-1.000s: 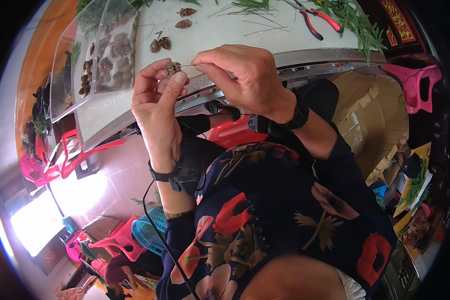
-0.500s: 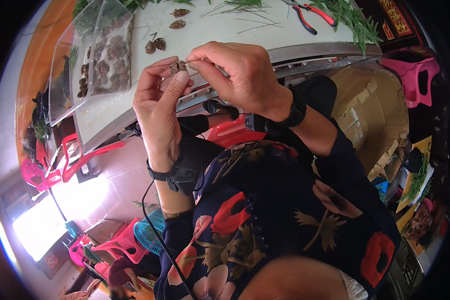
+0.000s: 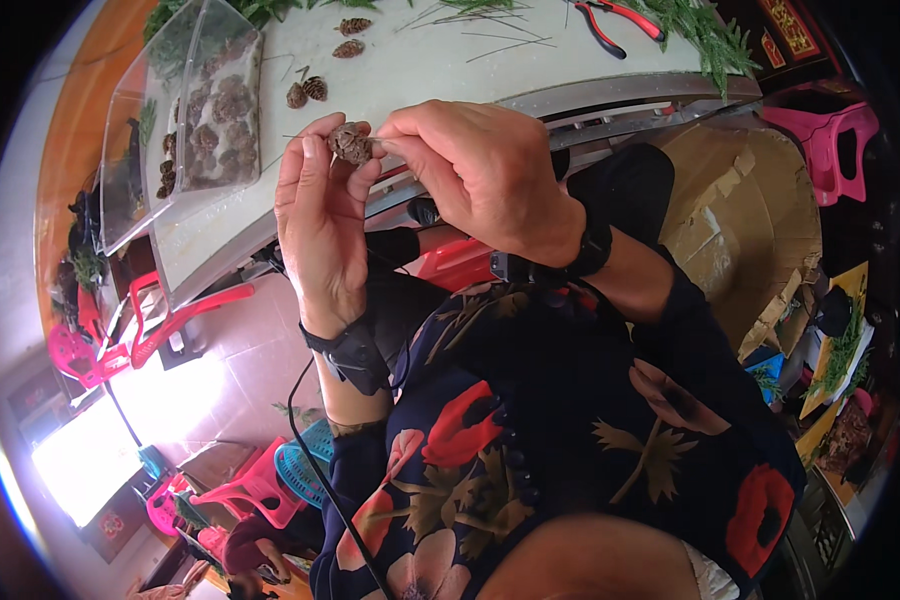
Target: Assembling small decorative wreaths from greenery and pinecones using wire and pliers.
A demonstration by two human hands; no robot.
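Observation:
A brown pine cone (image 3: 350, 144) rests among the fingertips of my left hand (image 3: 320, 225), just over the table's front edge. A thin wire runs by it: a short end sticks out on the left, and the other end reaches my right hand (image 3: 495, 170). Thumb and forefinger of that hand are pinched on the wire. My left thumb stands upright beside the cone. On the white tabletop (image 3: 420, 70) beyond lie a pair of small cones (image 3: 314, 88) and two more single cones (image 3: 349, 48).
A clear plastic box (image 3: 185, 130) with pine cones stands at the left. Loose wires (image 3: 510, 45), red-handled pliers (image 3: 638, 20) and green sprigs (image 3: 710, 50) lie at the back. A torn cardboard piece (image 3: 740, 230) and a pink stool (image 3: 830, 150) are at the right.
My left thumb has come off the front of the pine cone, which now shows more fully. Both hands have shifted slightly, and the right one still pinches the wire.

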